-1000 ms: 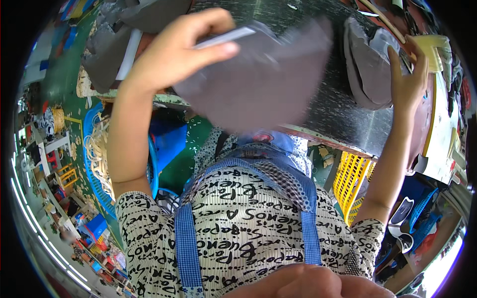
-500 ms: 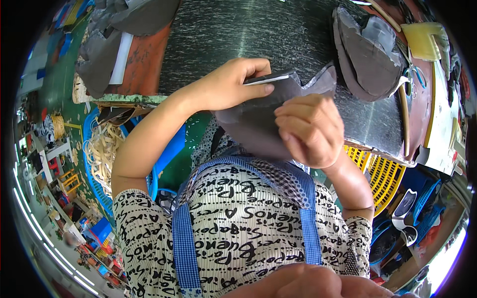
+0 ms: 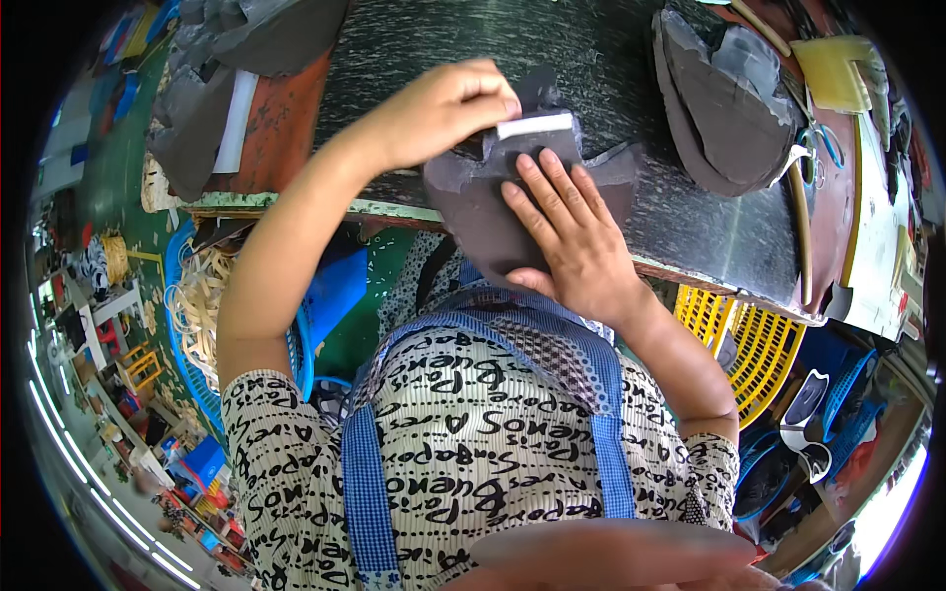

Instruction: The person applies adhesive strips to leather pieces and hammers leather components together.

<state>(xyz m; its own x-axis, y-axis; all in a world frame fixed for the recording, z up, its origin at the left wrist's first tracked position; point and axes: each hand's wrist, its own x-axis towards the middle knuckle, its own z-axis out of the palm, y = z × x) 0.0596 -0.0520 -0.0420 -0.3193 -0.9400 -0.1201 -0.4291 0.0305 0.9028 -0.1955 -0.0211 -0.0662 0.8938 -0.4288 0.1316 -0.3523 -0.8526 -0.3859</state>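
A dark grey, leather-like cut piece (image 3: 485, 212) with a rounded near side and lighter grey, notched far edges lies at the front edge of the table. Across its middle tab sits a short white strip (image 3: 535, 125). My right hand (image 3: 581, 241) rests on the piece with fingers stretched out, their tips just below the strip. My left hand (image 3: 448, 110) is at the strip's left end, its fingers curled and thumb pressed against them. What lies between those fingertips is hidden.
Similar dark pieces are stacked at the right (image 3: 724, 118) and at the far left (image 3: 202, 123). Scissors (image 3: 823, 143) and a yellowish block (image 3: 833, 74) lie at the right. Below the table stand a blue basket of pale strips (image 3: 207, 305) and a yellow basket (image 3: 764, 345).
The piece was held up, tilted, and is now down on the table edge, its white strip facing up. My right hand has opened from a curl and flattened onto it. My left hand moved slightly farther away.
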